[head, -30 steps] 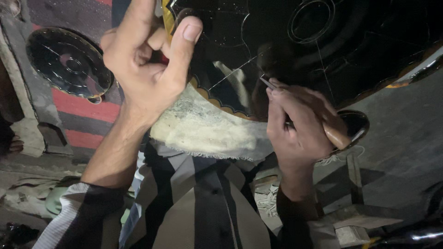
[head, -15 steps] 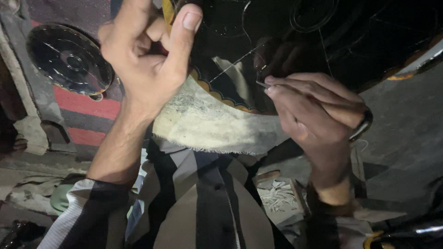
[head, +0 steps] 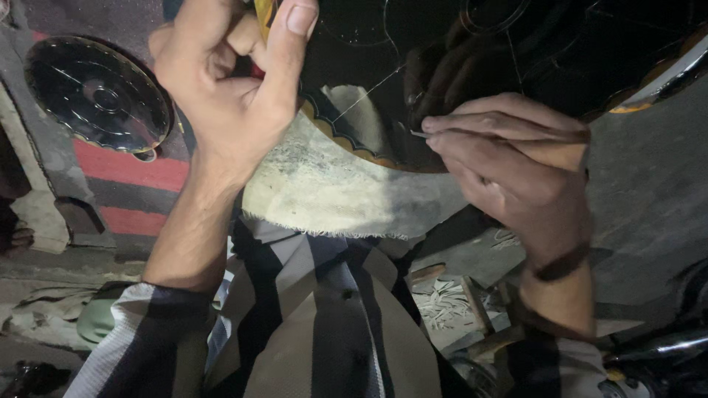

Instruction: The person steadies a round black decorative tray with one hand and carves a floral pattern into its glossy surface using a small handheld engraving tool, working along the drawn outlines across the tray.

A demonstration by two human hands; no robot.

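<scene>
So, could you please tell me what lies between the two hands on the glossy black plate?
In the head view, a thin pale scratched line crosses the glossy black plate between left hand and right hand.

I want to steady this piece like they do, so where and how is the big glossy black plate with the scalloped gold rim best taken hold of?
Grip the big glossy black plate with the scalloped gold rim at its near edge, coming from the left side, as the left hand does: thumb over the rim, fingers behind. The plate is thin and tilted over a pale frayed cloth, so its edge is the part to pinch, away from the right hand and its thin pointed tool.
</scene>
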